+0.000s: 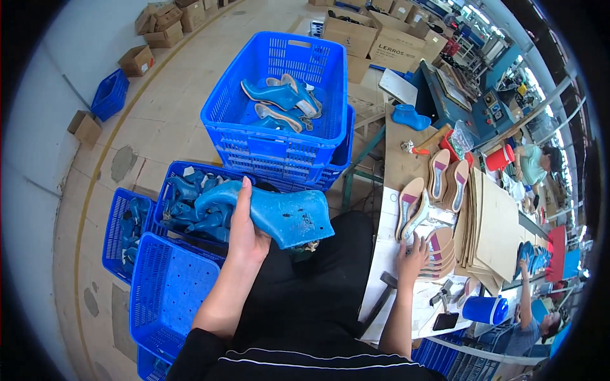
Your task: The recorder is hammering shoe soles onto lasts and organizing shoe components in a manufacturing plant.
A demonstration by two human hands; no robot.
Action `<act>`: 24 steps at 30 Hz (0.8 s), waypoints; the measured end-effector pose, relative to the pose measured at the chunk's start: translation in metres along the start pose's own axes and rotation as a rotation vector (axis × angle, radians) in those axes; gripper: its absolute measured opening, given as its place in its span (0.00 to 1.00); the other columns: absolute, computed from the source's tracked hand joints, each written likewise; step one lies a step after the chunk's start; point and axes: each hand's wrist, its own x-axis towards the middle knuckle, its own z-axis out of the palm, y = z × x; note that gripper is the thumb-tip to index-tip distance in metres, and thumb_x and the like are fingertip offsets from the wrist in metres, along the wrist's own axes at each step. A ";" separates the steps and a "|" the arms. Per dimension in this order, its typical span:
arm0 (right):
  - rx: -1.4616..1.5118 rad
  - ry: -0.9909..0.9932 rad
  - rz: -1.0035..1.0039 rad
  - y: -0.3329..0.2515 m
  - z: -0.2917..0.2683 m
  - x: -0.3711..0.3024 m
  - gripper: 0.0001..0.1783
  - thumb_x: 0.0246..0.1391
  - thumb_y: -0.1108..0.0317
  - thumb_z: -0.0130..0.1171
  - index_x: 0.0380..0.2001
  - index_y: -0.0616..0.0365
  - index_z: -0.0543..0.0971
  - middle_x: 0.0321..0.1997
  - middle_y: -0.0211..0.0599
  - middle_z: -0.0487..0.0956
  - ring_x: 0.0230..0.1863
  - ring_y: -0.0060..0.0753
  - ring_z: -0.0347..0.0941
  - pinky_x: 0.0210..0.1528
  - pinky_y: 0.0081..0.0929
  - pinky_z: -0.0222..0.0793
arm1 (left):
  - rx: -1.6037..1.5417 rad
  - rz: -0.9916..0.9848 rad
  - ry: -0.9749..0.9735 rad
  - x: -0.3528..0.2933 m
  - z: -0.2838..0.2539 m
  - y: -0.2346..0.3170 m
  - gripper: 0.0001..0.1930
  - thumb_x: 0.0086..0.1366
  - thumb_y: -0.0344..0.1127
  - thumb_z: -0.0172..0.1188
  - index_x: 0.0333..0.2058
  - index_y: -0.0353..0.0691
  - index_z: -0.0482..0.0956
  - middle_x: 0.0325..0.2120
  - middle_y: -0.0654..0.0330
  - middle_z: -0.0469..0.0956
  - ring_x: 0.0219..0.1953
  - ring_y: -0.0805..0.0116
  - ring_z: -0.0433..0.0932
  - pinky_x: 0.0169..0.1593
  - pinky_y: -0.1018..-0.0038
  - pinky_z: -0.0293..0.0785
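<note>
A blue shoe last (289,213) lies across my left hand (248,238), whose thumb is over its upper side and whose palm is under it. Its toe points left and its scuffed heel end faces right, above my lap. On the worktable to the right, my right hand (414,257) has its fingers stretched out beside a fanned stack of insoles (441,246). Just beyond its fingertips lie a loose pale insole (417,216) and a tan one (408,200). Further back stand more insole stacks (438,174). A hammer (383,298) rests nearer me.
Blue crates stand ahead: a tall one (219,136) with lasts and insoles, a lower one with several lasts (184,203), and another crate (143,298) at left. On the table are cardboard sheets (495,216), a blue jug (484,310) and a phone (445,321). Other people work at far right.
</note>
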 end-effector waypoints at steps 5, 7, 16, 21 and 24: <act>0.139 -0.154 -0.025 -0.029 0.011 0.038 0.38 0.66 0.54 0.65 0.76 0.45 0.68 0.73 0.70 0.69 0.75 0.76 0.62 0.75 0.62 0.55 | -0.087 -0.085 0.039 -0.006 0.013 0.003 0.34 0.70 0.63 0.67 0.60 0.44 0.73 0.53 0.56 0.80 0.55 0.59 0.82 0.59 0.56 0.82; 0.181 -0.129 -0.003 -0.020 0.028 0.039 0.37 0.68 0.55 0.63 0.77 0.46 0.68 0.73 0.73 0.68 0.74 0.77 0.62 0.75 0.61 0.57 | -0.127 -0.121 0.017 -0.003 0.012 0.001 0.35 0.68 0.62 0.70 0.61 0.43 0.73 0.55 0.54 0.80 0.57 0.57 0.82 0.61 0.52 0.81; 0.443 0.634 0.163 0.040 0.034 0.036 0.25 0.78 0.69 0.46 0.73 0.60 0.70 0.60 0.56 0.83 0.40 0.55 0.85 0.49 0.40 0.81 | -0.116 -0.142 0.063 0.005 0.007 -0.006 0.34 0.67 0.60 0.71 0.60 0.42 0.73 0.55 0.54 0.80 0.57 0.56 0.82 0.62 0.51 0.80; 1.697 0.204 0.592 -0.041 -0.050 0.019 0.28 0.79 0.67 0.49 0.77 0.58 0.63 0.56 0.51 0.83 0.36 0.39 0.86 0.47 0.35 0.85 | -0.106 0.074 -0.027 0.006 -0.009 -0.024 0.29 0.72 0.51 0.66 0.61 0.42 0.67 0.51 0.52 0.80 0.55 0.53 0.83 0.61 0.53 0.80; 2.072 -0.200 0.478 -0.062 -0.073 0.010 0.22 0.78 0.64 0.52 0.69 0.62 0.70 0.47 0.47 0.85 0.34 0.36 0.86 0.46 0.38 0.86 | -0.097 0.268 -0.170 0.005 -0.008 -0.039 0.35 0.70 0.44 0.65 0.69 0.43 0.58 0.54 0.48 0.78 0.59 0.43 0.81 0.64 0.46 0.77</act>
